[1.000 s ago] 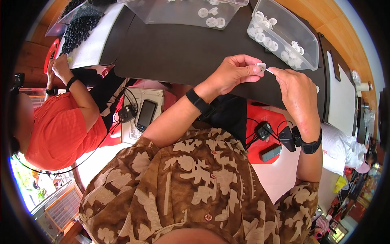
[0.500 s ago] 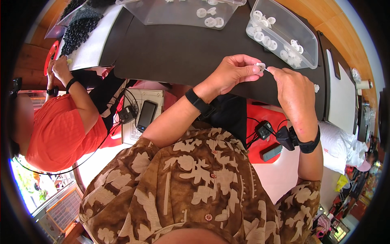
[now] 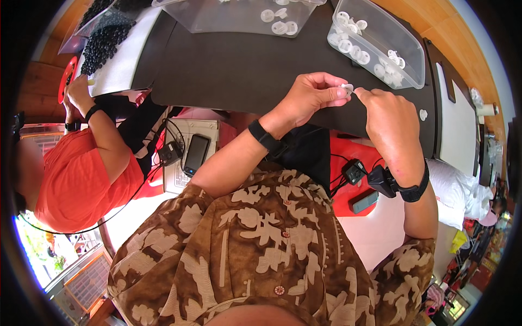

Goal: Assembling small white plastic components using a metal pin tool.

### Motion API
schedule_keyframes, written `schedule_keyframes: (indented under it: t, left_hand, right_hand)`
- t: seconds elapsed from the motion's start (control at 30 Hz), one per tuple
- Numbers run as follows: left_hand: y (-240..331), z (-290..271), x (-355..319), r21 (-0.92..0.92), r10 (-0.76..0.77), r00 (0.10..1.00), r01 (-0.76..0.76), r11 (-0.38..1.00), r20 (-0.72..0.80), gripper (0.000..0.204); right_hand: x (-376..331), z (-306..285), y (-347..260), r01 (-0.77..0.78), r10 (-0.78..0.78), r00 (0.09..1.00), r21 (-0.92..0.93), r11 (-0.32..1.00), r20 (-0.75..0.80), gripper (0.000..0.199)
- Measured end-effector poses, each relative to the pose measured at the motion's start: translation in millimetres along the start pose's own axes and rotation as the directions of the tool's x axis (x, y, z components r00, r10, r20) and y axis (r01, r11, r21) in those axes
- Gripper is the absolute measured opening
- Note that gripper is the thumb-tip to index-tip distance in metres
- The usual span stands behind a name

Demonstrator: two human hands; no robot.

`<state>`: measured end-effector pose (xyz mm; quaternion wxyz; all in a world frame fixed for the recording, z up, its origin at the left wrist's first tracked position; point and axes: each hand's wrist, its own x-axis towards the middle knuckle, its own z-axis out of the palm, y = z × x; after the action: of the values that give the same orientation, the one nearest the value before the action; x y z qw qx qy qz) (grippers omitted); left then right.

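My left hand (image 3: 312, 99) is closed in a pinch, thumb against fingers, on a small round white plastic piece (image 3: 347, 88) held above the dark table. Just right of it my right hand (image 3: 392, 120) is closed, its fingertips almost at the piece. A thin pale tip seems to stick out from the right fingers toward the piece; the rest of what they hold is hidden. Beyond my hands stands a clear plastic bin (image 3: 410, 51) with several similar white pieces (image 3: 356, 53) in it.
Another clear bin (image 3: 217, 24) with white pieces stands at the far middle of the dark table (image 3: 228, 68). One loose white piece (image 3: 423, 114) lies right of my right hand. At the left, a person in red (image 3: 89, 174) works beside a pile of small black parts (image 3: 106, 51).
My right hand has shifted very slightly, its fingertips still by the white piece. My left hand keeps its pinch. The neighbouring person's hands have moved a little.
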<state>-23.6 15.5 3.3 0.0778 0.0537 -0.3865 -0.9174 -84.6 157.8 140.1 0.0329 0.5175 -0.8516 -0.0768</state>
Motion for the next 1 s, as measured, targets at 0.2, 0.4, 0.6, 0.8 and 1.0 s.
schedule_keyframes:
  t: [0.2,0.4,0.6,0.8,1.0]
  left_hand:
    - [-0.6,2.3,-2.0,0.021,-0.005,1.000,0.006,1.000,-0.031,0.018]
    - [-1.1,1.4,-4.3,0.051,-0.006,0.999,0.008,0.999,-0.044,0.017]
    - [-2.6,-0.6,0.5,0.059,-0.018,0.999,0.019,0.998,-0.031,0.017]
    - [1.0,0.5,3.7,0.081,-0.027,1.000,0.028,0.996,-0.016,0.017]
    - [13.1,-4.3,-5.6,0.047,-0.062,0.997,0.064,0.997,-0.039,0.022]
  right_hand:
    - [1.3,-2.5,-1.1,0.057,-0.055,0.998,-0.063,0.996,0.043,0.031]
    - [1.7,-1.7,2.5,0.184,-0.188,0.981,-0.067,0.981,-0.057,0.007]
    - [5.2,-1.4,5.2,0.215,-0.218,0.975,-0.074,0.974,-0.035,0.006]
    - [4.4,2.9,1.9,0.157,-0.166,0.983,-0.104,0.982,-0.076,0.007]
    - [-13.1,1.4,5.3,-0.016,0.029,0.987,0.083,0.996,-0.157,0.019]
